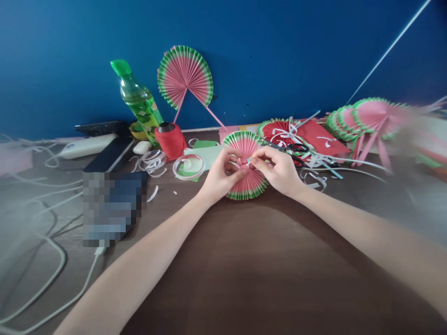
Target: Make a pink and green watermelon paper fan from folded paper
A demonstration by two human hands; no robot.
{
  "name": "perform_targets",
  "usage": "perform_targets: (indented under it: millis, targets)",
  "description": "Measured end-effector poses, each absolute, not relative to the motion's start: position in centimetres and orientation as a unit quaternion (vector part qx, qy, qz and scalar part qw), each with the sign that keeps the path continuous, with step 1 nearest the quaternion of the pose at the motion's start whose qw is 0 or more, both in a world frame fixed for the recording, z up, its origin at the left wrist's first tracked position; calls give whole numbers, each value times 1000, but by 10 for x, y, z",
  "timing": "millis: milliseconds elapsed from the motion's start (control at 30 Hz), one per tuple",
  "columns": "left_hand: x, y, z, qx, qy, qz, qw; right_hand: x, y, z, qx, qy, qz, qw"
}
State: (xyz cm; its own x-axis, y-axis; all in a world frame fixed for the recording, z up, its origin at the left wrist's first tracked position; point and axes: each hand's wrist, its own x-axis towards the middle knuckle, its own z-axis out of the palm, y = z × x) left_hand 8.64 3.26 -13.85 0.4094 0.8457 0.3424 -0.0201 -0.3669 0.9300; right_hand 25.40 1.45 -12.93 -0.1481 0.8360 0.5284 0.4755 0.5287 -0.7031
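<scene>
A round pleated paper fan (246, 142), pink with a green and white rim like a watermelon slice, lies on the brown table (265, 265). My left hand (220, 177) pinches the fan at its centre, fingers closed on the folds. My right hand (277, 168) pinches the same centre from the right side. Both hands meet at the middle of the fan. The lower part of the fan shows between my wrists.
A finished fan (185, 77) leans on the blue wall. More fans (363, 118) are stacked at the right. Scissors (296, 151), paper strips, a tape roll (188, 166), a red thread spool (171, 139), a green bottle (139, 100), a blurred-out device and white cables (45, 274) lie around.
</scene>
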Motion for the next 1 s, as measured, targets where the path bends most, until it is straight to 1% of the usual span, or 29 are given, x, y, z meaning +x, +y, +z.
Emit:
perform_targets:
  millis: [167, 467, 600, 833, 1000]
  targets:
    - [87, 33, -138, 698, 298, 461, 460, 255, 15, -132, -442, -752, 157, 462]
    - [87, 32, -137, 706, 308, 463, 439, 255, 14, -134, -442, -744, 156, 475]
    - [87, 32, -138, 699, 314, 461, 447, 257, 16, -136, -443, -738, 174, 479]
    - [87, 32, -138, 705, 300, 460, 449, 258, 17, -136, -449, -718, 260, 465]
    - [87, 31, -138, 707, 314, 458, 437, 254, 15, -134, -457, -738, 223, 444]
